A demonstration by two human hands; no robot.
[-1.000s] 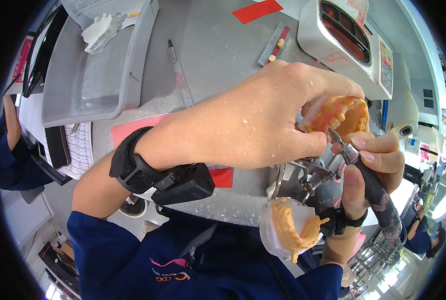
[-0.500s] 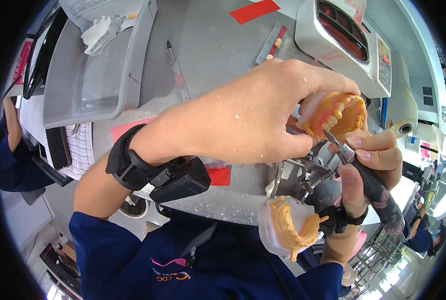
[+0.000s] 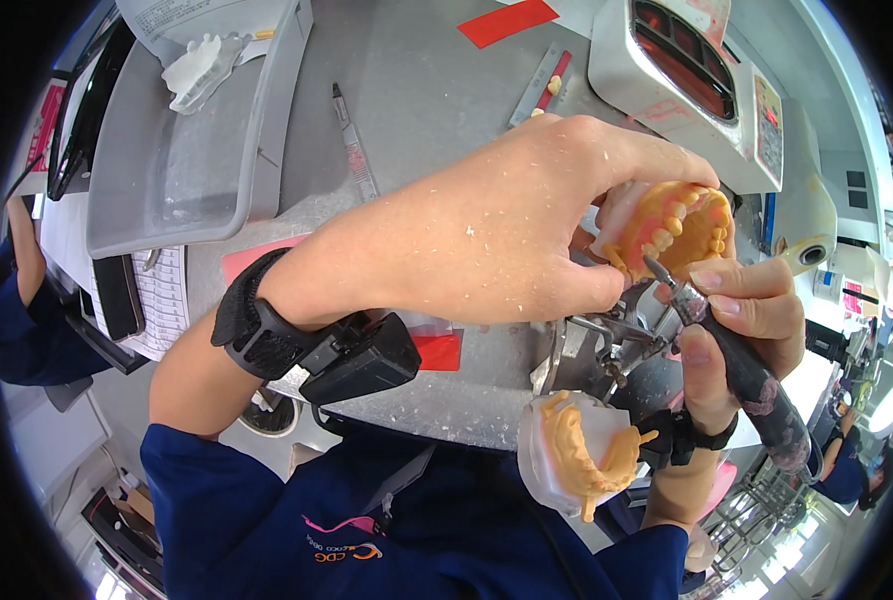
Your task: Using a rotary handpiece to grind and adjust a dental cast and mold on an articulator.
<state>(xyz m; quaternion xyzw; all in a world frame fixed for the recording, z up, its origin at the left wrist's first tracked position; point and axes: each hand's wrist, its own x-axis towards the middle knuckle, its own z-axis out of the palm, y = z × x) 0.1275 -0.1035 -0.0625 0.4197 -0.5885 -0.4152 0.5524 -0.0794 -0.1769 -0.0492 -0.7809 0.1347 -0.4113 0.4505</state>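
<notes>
My left hand point(image 3: 566, 200) is closed round a yellow dental model point(image 3: 656, 215) with a row of teeth set in pink wax, thumb on its near side and fingers over the far side. Pinched in my right hand point(image 3: 751, 315) is a dark, pink-stained rotary handpiece point(image 3: 748, 385). Its bur points at the near end of the tooth row; I cannot tell whether it touches. Just below the model stands a metal articulator point(image 3: 616, 345), partly hidden by my hands. A second yellow and white dental cast point(image 3: 576, 455) sits closer to me, at the bench edge.
A grey plastic bin point(image 3: 181, 170) with a white cast piece point(image 3: 203, 72) stands at the left. A knife point(image 3: 354, 145), a ruler point(image 3: 536, 88) and red wax sheets point(image 3: 506, 22) lie on the metal bench. A white wax heater point(image 3: 691, 80) stands far right. Pale shavings dot my arm.
</notes>
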